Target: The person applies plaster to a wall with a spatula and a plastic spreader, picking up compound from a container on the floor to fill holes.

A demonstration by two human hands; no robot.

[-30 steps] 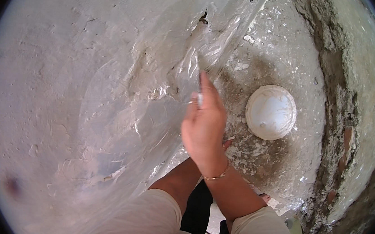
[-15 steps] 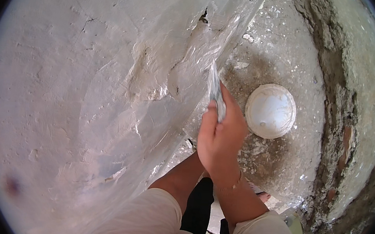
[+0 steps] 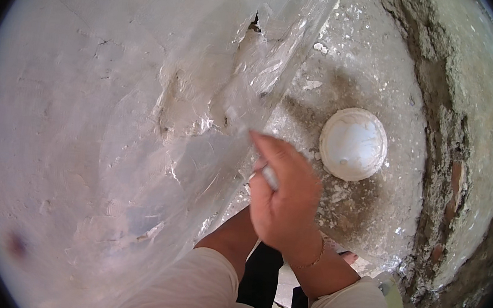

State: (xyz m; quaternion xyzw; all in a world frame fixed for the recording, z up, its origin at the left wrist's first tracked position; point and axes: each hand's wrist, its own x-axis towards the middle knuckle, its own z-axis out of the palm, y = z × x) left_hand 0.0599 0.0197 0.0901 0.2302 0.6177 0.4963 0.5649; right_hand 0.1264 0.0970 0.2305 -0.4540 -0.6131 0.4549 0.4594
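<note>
My right hand is closed around a scraper, whose pale grey part shows between thumb and fingers. Motion blurs its blade, which seems to lie against the smeared, whitish plastered wall. My left forearm reaches up beneath the right wrist; the left hand is hidden behind my right hand, so its fingers do not show. Close to my right hand, on the floor, stands a round white bucket, caked with pale material around its rim. Ridges, rough patches and a dark hole mark the wall ahead of my hand.
Grey floor dotted with white splashes runs along the wall's base. To the right, a crumbling dark trench-like strip borders a rough pale surface. My bare foot shows below the bucket.
My right hand has swung the scraper leftward and turned, its blade coming down from the wall's edge. The view has shifted slightly; the bucket stays put on the floor.
</note>
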